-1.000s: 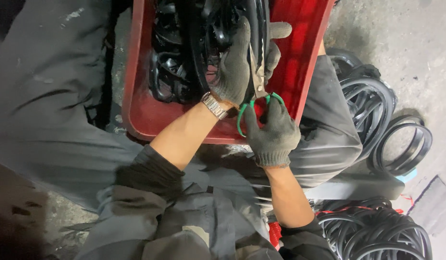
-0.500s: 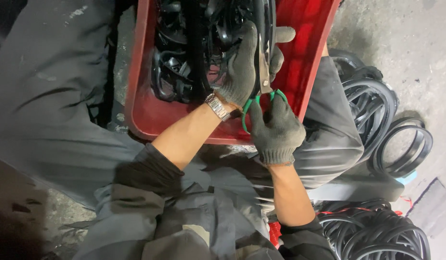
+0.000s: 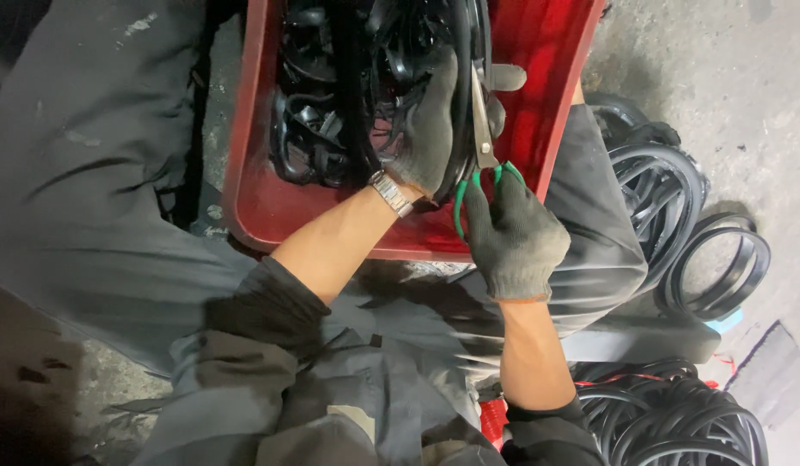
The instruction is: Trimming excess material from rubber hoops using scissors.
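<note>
Head view: one red tray (image 3: 538,103); one green-handled scissors (image 3: 484,142) clamped in right hand (image 3: 514,242); left hand (image 3: 430,129), just above, grips one black rubber ring (image 3: 462,78).

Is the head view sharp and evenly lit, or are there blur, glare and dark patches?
Head view: the hands are fairly sharp, left hand on a black ring, right hand on green-handled scissors; motion smear streaks the grey trousers below; the red tray shines brightly; lower left corner falls into deep shadow.

Stained grey concrete floor (image 3: 737,95), dim light, perhaps a mat (image 3: 775,384) corner
</note>
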